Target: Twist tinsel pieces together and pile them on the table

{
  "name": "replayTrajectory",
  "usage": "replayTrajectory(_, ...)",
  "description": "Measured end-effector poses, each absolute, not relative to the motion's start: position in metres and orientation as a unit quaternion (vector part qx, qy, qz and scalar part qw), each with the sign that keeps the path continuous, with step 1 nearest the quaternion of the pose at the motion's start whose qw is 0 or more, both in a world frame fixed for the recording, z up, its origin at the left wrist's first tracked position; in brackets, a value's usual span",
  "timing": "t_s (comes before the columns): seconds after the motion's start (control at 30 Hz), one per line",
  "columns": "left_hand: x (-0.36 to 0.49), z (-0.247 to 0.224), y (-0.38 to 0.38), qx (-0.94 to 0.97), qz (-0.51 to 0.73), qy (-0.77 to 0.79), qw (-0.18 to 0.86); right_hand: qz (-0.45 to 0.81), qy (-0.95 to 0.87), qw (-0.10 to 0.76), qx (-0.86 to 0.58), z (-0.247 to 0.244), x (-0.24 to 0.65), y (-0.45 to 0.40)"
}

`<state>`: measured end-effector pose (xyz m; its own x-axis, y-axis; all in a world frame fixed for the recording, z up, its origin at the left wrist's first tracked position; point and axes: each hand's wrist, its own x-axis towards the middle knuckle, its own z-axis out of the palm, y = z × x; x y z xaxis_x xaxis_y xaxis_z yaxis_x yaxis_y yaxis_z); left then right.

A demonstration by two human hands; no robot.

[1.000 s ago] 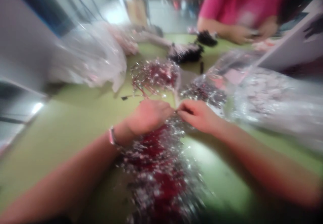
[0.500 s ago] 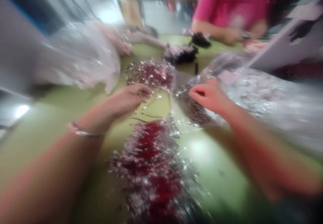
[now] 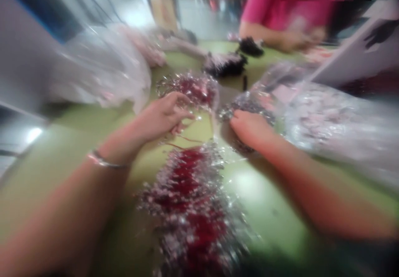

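Blur covers much of the view. My left hand (image 3: 170, 117) is over the green table, its fingers bent and apart, with nothing clear between them. Thin red cords (image 3: 187, 140) lie just below it. My right hand (image 3: 249, 127) is at a pile of small dark, shiny pieces (image 3: 245, 102), its fingers curled down and their tips hidden. Toward me stretches a long row of red strands with silvery, glittering ends (image 3: 187, 185). Beyond my left hand sits a bunch of similar red and silver pieces (image 3: 196, 87).
A clear plastic bag (image 3: 109, 73) stands at the left; another bag with pale pieces (image 3: 336, 119) lies at the right. Black-and-pale bundles (image 3: 226, 64) are farther back. Across the green table (image 3: 62, 144), a person in a pink top (image 3: 258, 11) works with both hands. A white panel (image 3: 352, 48) leans right.
My left hand has lifted slightly and its fingers have spread from a pinch. My right hand has dropped, its fingers turning down toward the dark pile.
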<state>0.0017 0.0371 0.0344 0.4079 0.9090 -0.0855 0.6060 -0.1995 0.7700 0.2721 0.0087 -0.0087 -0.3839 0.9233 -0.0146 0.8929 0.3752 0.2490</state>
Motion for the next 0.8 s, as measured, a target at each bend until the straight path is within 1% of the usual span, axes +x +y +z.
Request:
replayTrajectory(0.07,0.004,0.037,0.035,0.739,0.213,0.527,0.362,0.096,0.826,0.054,0.553,-0.009,0.27,0.007)
replayTrajectory(0.1,0.006,0.036,0.034,0.732,0.227,0.531,0.362,0.09,0.826,0.028,0.555,-0.008,0.269,0.006)
replayTrajectory(0.13,0.007,0.034,0.034,0.727,0.241,0.53,0.363,0.082,0.825,-0.009,0.559,-0.006,0.268,0.005)
replayTrajectory(0.2,0.01,0.026,0.033,0.73,0.26,0.514,0.367,0.043,0.808,-0.111,0.577,-0.002,0.265,0.002)
replayTrajectory(0.27,0.016,0.016,0.031,0.742,0.26,0.491,0.376,-0.03,0.771,-0.212,0.6,0.003,0.262,-0.001)
replayTrajectory(0.33,0.024,0.008,0.026,0.744,0.25,0.479,0.393,-0.121,0.74,-0.272,0.603,0.007,0.258,-0.005)
replayTrajectory(0.43,0.036,0.004,0.017,0.755,0.229,0.468,0.399,-0.208,0.735,-0.308,0.567,0.01,0.249,-0.012)
replayTrajectory(0.53,0.042,0.006,0.011,0.77,0.215,0.461,0.386,-0.233,0.745,-0.328,0.532,0.01,0.241,-0.018)
replayTrajectory(0.7,0.041,0.008,0.01,0.78,0.207,0.451,0.381,-0.325,0.703,-0.321,0.544,0.01,0.233,-0.027)
replayTrajectory(0.8,0.04,0.007,0.01,0.782,0.204,0.447,0.384,-0.347,0.684,-0.328,0.552,0.012,0.232,-0.029)
